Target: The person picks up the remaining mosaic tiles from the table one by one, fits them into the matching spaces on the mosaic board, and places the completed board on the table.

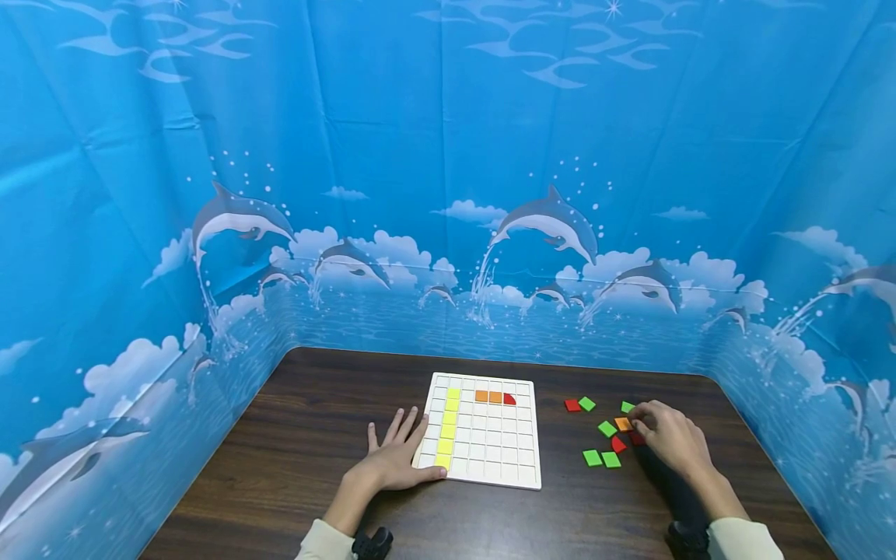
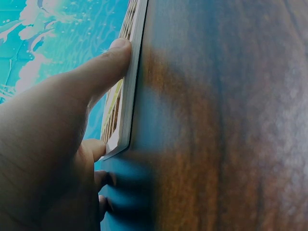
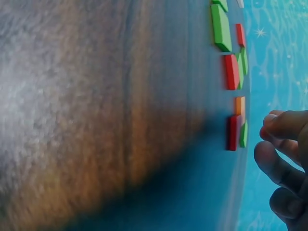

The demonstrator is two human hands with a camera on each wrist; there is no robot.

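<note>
Head: orange tile [image 1: 622,425] near right fingers [image 1: 645,411]

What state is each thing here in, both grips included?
Table: partly covered.
White board: lying flat, partly filled.
Yellow squares: in one column.
Two orange squares: on the board, side by side.
Red rounded piece: beside them.
Loose green squares: flat, off the board.
Left grip: fingers spread, thumb touching the board.
Right grip: fingers bent; can't tell if holding anything.
Backdrop: hanging, creased.
</note>
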